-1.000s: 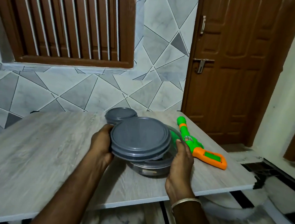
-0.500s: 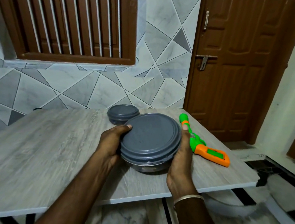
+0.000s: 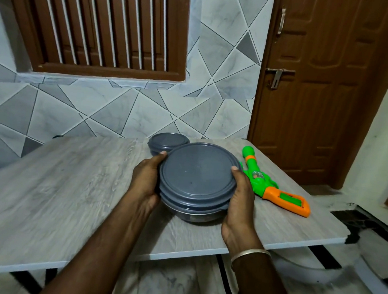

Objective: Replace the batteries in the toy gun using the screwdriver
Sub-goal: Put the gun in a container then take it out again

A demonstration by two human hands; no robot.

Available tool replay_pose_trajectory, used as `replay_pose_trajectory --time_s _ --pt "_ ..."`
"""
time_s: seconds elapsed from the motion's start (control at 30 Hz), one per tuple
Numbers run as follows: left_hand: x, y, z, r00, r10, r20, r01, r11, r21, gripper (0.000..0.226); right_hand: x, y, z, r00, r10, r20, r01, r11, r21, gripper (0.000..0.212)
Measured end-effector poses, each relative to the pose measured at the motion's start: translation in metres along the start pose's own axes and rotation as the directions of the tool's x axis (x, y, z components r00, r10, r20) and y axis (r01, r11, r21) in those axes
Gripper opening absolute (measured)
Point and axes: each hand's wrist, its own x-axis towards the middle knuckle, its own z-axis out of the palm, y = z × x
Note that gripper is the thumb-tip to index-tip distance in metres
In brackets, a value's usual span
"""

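A green and orange toy gun lies on the grey wooden table at the right, its muzzle pointing away from me. In the middle stands a large round container with a grey lid. My left hand grips the lid's left rim, thumb on top. My right hand grips its right rim, thumb on the edge. The lid lies flat on the container. No screwdriver or batteries are in sight.
A smaller grey-lidded container stands just behind the large one. The table's right edge and front edge are close to my arms. A tiled wall with a shuttered window runs behind, and a brown door stands at the right.
The lid was tilted and raised off the container a second ago; both hands have brought it down flat onto the container.
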Motion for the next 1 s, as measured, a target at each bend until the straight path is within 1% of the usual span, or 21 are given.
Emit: replay_pose_trajectory --time_s 0.07,0.17,0.23,0.33,0.43,0.5,0.57,0.63,0.67,0.73,0.8,0.83,0.9,0.97,1.0 --pt "0.0 0.0 -0.001 1.0 -0.005 0.008 0.005 1.0 0.006 0.038 0.001 0.002 -0.001 1.0 0.025 0.007 -0.025 1.0 0.016 0.05" --pt "-0.004 0.0 -0.004 0.999 -0.011 0.035 0.011 1.0 -0.001 0.034 0.002 0.005 0.0 0.998 0.067 0.014 -0.067 0.997 0.039 0.058" --pt "-0.006 0.001 -0.004 0.994 -0.014 0.108 0.016 1.0 -0.016 0.031 0.003 0.002 0.0 0.999 0.046 0.002 -0.046 0.997 0.054 0.061" --pt "-0.008 0.004 -0.006 0.979 -0.009 0.206 0.015 0.999 -0.03 0.021 0.005 -0.005 0.0 0.999 0.045 0.014 -0.046 0.994 0.103 0.052" --pt "-0.009 0.005 -0.008 0.973 -0.006 0.233 0.012 1.0 -0.025 0.021 0.006 -0.01 0.001 0.997 0.048 0.054 -0.054 0.993 0.106 0.044" --pt "-0.011 0.005 -0.008 0.973 0.008 0.232 -0.003 1.0 -0.022 0.027 0.008 -0.012 0.002 0.998 0.046 0.042 -0.049 0.995 0.09 0.042" --pt "-0.01 0.004 -0.008 0.974 0.051 0.221 -0.049 0.999 -0.018 0.034 0.009 -0.012 0.003 0.999 0.046 0.016 -0.047 0.996 0.07 0.041" --pt "-0.01 0.002 -0.007 0.971 0.096 0.219 -0.099 0.995 0.003 0.043 0.01 -0.01 0.004 0.999 0.05 -0.021 -0.048 0.997 0.063 0.044" --pt "-0.01 0.001 -0.007 0.969 0.117 0.216 -0.125 0.992 0.024 0.044 0.011 -0.009 0.005 0.997 0.052 -0.049 -0.049 0.997 0.063 0.049" --pt "-0.01 -0.002 -0.006 0.972 0.164 0.166 -0.179 0.981 0.079 0.031 0.015 -0.003 0.004 0.995 0.054 -0.089 -0.047 0.996 0.074 0.059" --pt "-0.01 -0.004 -0.004 0.973 0.201 0.113 -0.214 0.97 0.114 0.02 0.015 0.001 0.003 0.994 0.068 -0.085 -0.062 0.996 0.069 0.06" --pt "-0.01 -0.004 -0.004 0.972 0.213 0.098 -0.224 0.967 0.118 0.018 0.014 0.003 0.003 0.994 0.072 -0.081 -0.067 0.996 0.058 0.056" --pt "-0.01 -0.003 -0.003 0.972 0.219 0.081 -0.228 0.966 0.123 0.019 0.012 0.003 0.002 0.995 0.053 -0.088 -0.05 0.998 0.036 0.042" --pt "-0.01 -0.004 -0.003 0.978 0.2 0.054 -0.205 0.971 0.126 0.024 0.011 0.002 0.004 0.995 0.023 -0.102 -0.021 1.0 0.021 0.028" --pt "-0.011 -0.005 -0.004 0.981 0.189 0.036 -0.192 0.973 0.128 0.025 0.01 0.001 0.006 0.994 0.015 -0.107 -0.013 1.0 0.022 0.024"
